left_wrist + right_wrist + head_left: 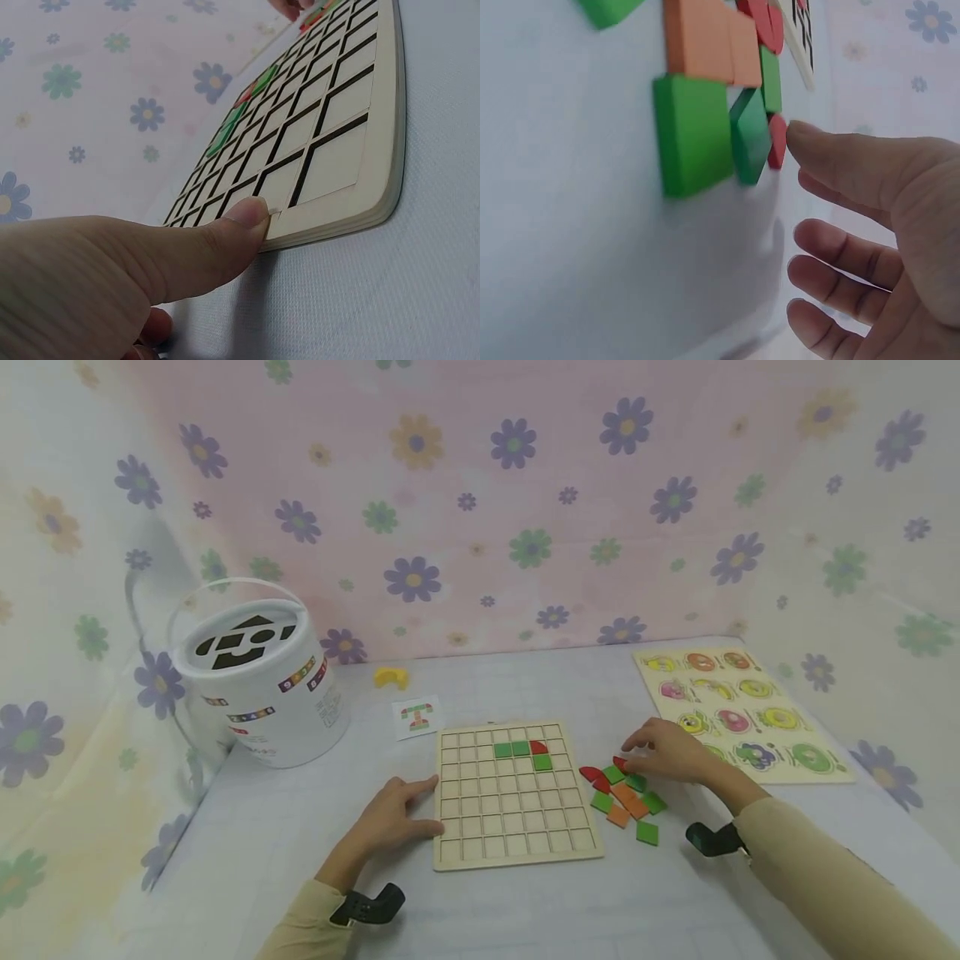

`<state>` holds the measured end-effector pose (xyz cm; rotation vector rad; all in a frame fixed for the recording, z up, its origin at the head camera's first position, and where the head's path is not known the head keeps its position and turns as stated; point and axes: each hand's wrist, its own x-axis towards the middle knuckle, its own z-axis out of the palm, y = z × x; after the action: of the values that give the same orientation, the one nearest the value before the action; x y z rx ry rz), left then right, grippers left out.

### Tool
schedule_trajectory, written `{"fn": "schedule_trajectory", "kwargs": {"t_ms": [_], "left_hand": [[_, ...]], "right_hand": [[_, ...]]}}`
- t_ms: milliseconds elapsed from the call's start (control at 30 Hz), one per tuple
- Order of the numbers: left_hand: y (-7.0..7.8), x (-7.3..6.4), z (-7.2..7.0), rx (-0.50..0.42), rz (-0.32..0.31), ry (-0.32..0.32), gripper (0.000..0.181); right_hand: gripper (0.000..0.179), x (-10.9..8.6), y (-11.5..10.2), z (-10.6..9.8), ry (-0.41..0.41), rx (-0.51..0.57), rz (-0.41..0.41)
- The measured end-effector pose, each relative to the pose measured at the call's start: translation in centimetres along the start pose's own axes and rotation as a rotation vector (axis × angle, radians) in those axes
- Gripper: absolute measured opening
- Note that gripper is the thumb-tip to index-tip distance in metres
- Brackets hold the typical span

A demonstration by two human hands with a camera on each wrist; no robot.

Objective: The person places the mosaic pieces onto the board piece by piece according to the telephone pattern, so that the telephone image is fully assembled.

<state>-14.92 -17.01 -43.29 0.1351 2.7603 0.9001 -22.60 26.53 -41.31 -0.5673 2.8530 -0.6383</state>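
A wooden grid board (pixel 489 820) lies on the table; near its top sit green squares (pixel 512 749) and a red quarter-circle (pixel 537 747). My left hand (pixel 390 814) touches the board's left edge with spread thumb and forefinger; in the left wrist view, the thumb (pixel 225 240) rests on the rim. Right of the board, my right hand (pixel 663 752) reaches over a loose pile of pieces. In the right wrist view, its thumb tip is right at a red piece (pixel 778 141), the other fingers loosely bent. Around it lie orange squares (pixel 636 807) and green squares (pixel 647 833).
A white bucket (pixel 300 727) with shaped holes in its lid stands at the left. Behind the board lie a pattern card (pixel 401 729) and a yellow piece (pixel 391 677). A fruit puzzle board (pixel 813 783) lies at the right, partly behind my right hand.
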Motion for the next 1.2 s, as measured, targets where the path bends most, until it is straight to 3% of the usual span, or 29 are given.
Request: {"fn": "schedule_trajectory", "kwargs": {"t_ms": [200,500,733,1200], "left_hand": [[-0.2,0.3,0.3,-0.003,0.010,-0.008,0.078],[-0.2,0.0,-0.1,-0.022,0.010,-0.008,0.078],[0.1,-0.1,0.0,-0.023,0.003,0.000,0.078],[0.0,0.0,0.2,-0.012,0.005,0.001,0.078]], "right_hand": [[0.027,-2.2,1.0,-0.3,-0.028,0.002,0.033],[0.017,-1.9,1.0,-0.4,-0.021,-0.045,0.045],[0.033,-2.0,0.9,-0.3,-0.039,-0.024,0.074],[0.031,-2.1,1.2,0.2,0.000,-0.054,0.086]]}}
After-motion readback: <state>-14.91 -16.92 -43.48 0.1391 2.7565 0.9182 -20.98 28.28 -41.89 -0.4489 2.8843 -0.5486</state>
